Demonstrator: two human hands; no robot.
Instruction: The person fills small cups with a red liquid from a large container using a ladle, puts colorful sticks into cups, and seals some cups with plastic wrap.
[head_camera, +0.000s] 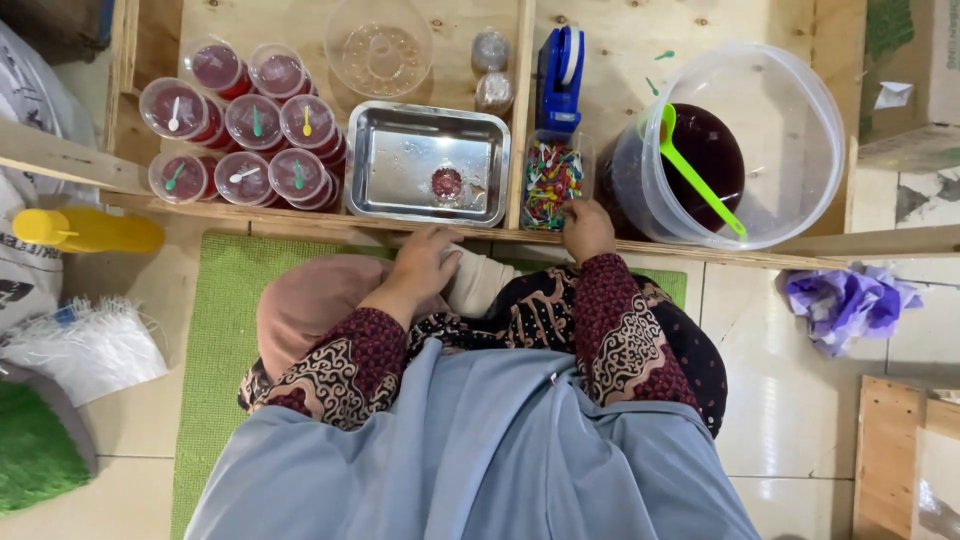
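spoon tub (553, 172) just right of steel tray (428, 163), on wooden shelf (640, 40) | right hand (587, 230) at tub's near edge, grip unclear to me | left hand (422, 265) loosely curled on white cloth (480, 283) | I'd pinch one spoon cleanly

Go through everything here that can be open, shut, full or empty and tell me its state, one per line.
Clear bucket: open, partly filled with dark red liquid, green ladle inside.
Metal tray: nearly empty, one small red-filled cup.
Red cups: filled, lidded, small spoons on top.
Spoon tub: open, full of coloured spoons.
Yellow bottle: lying down, capped.
Left hand: resting on a white object.
Right hand: at the spoon tub.
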